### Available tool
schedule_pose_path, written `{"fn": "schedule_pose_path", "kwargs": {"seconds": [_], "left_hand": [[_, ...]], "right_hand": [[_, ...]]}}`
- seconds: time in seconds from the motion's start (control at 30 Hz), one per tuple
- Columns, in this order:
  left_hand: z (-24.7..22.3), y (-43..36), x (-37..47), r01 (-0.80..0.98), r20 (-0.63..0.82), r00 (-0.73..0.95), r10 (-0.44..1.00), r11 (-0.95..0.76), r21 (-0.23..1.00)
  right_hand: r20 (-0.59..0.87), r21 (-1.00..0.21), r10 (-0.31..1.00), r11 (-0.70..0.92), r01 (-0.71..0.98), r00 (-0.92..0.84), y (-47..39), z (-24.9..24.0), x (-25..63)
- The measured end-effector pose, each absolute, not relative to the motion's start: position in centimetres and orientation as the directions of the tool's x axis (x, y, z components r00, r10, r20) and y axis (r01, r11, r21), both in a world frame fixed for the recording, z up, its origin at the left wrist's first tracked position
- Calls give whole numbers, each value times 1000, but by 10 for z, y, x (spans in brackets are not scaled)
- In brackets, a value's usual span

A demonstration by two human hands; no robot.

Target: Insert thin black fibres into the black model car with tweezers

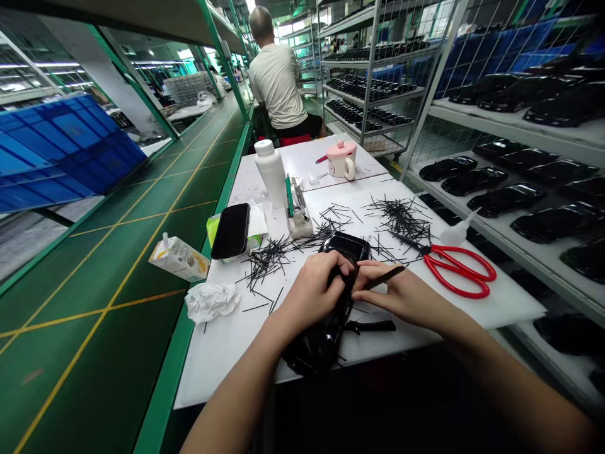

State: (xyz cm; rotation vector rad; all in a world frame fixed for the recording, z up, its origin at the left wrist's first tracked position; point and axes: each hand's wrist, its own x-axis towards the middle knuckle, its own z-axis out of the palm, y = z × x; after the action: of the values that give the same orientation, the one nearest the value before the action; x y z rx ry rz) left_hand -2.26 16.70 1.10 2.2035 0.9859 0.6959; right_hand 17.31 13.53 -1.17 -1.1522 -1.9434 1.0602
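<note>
A glossy black model car (314, 347) lies lengthwise near the front of the white tabletop. My left hand (321, 280) is closed against it, fingers curled over its upper part and hiding some of the body. Beside it, my right hand (385, 290) pinches a slim, dark, flat tool (388, 275) whose tip end is hidden at the car's side. A black piece with a handle-like shape (373, 326) rests on the table just below my right hand. Loose thin black strips (269, 258) are scattered around the car, with a denser pile (401, 217) at the back right.
Red-handled scissors (460, 268) and a white nozzle bottle (456, 233) lie right. Behind stand a white bottle (271, 170), a tool holder (299, 217) and a lidded mug (341, 161). A phone (231, 230), drink carton (179, 258) and crumpled paper (212, 302) are left. A person (278, 82) sits ahead.
</note>
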Motion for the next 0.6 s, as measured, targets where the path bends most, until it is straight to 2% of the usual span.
{"fn": "schedule_pose_path", "kwargs": {"seconds": [0.23,0.6], "left_hand": [[10,168,-24,448,225,598,769,-554,702],[12,167,-25,469,194,600,776,-537,701]], "right_hand": [[76,-933,899,217,288,-431,132,-19,179],[79,-912,927,216,348,-367,133,-29,181]]}}
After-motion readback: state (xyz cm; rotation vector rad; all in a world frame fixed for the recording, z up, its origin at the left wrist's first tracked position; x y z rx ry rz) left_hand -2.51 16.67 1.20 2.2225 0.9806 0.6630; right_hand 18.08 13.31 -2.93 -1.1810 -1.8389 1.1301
